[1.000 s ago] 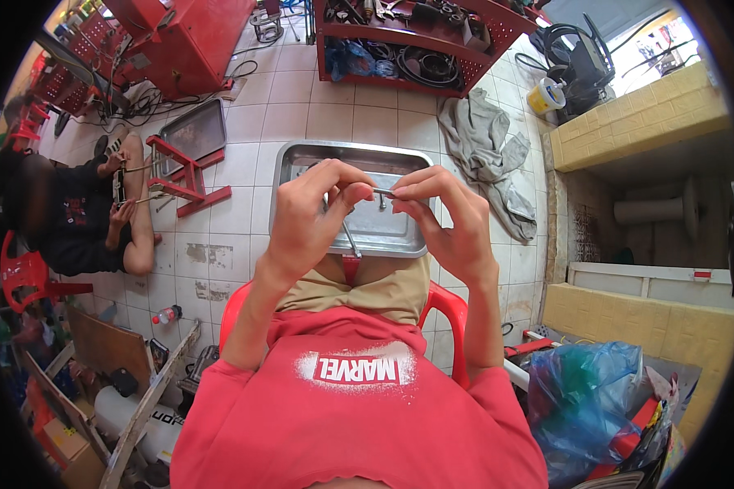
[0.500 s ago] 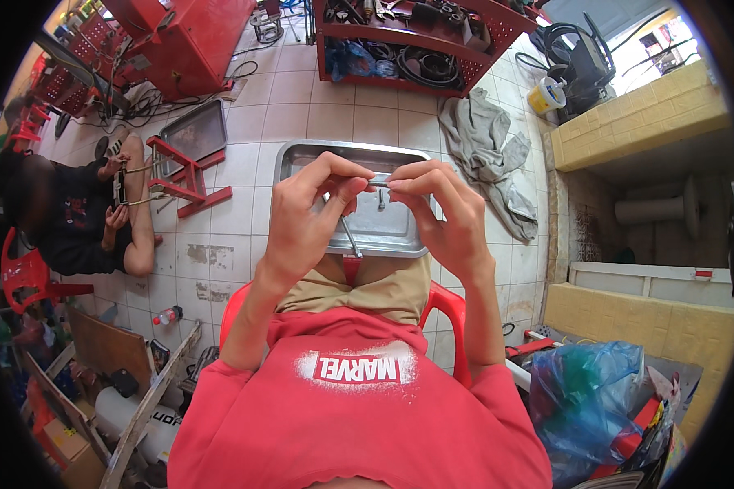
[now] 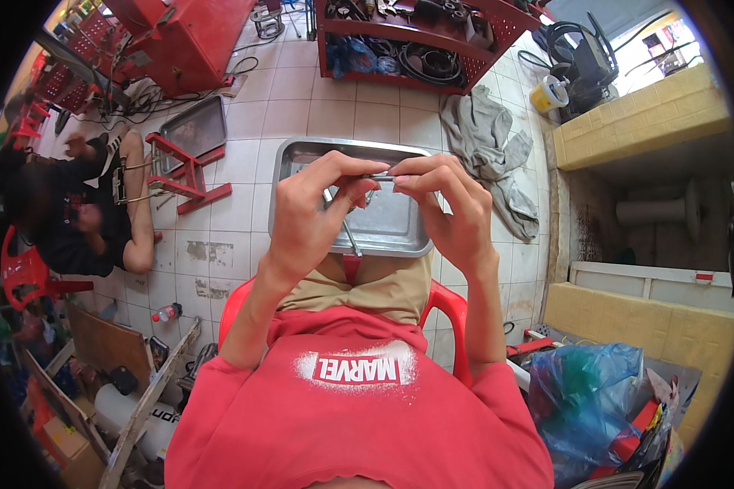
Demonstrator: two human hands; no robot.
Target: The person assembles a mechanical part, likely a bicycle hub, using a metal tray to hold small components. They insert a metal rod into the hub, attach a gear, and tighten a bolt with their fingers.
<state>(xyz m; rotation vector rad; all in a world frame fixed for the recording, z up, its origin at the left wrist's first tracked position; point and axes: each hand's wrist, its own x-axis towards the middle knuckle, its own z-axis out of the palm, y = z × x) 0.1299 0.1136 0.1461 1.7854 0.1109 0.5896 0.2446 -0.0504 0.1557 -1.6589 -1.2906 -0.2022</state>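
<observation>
Above a shallow metal tray (image 3: 412, 232), my two hands meet at the fingertips. Between them is a small, thin metal piece (image 3: 382, 178), like a short rod or bolt; the fingers cover most of it. My left hand (image 3: 306, 208) pinches its left end with thumb and fingers. From the other side, my right hand (image 3: 457, 204) pinches the right end. A slim metal tool with a thicker end (image 3: 351, 238) slants out below my left hand and crosses the tray's near rim. Whether that hand also holds it, I cannot tell.
A red tool cart (image 3: 400, 49) stands ahead. On the left, another person (image 3: 73, 212) sits by a red metal stand (image 3: 189, 175) and a second tray (image 3: 196, 130). A grey cloth (image 3: 489, 147) lies on the tiles at right, near a white tub (image 3: 549, 95). A blue plastic bag (image 3: 587, 399) sits lower right.
My fingertips have shifted slightly around the small metal piece, and both hands stay over the tray. The other person's hands have moved apart, away from the stand.
</observation>
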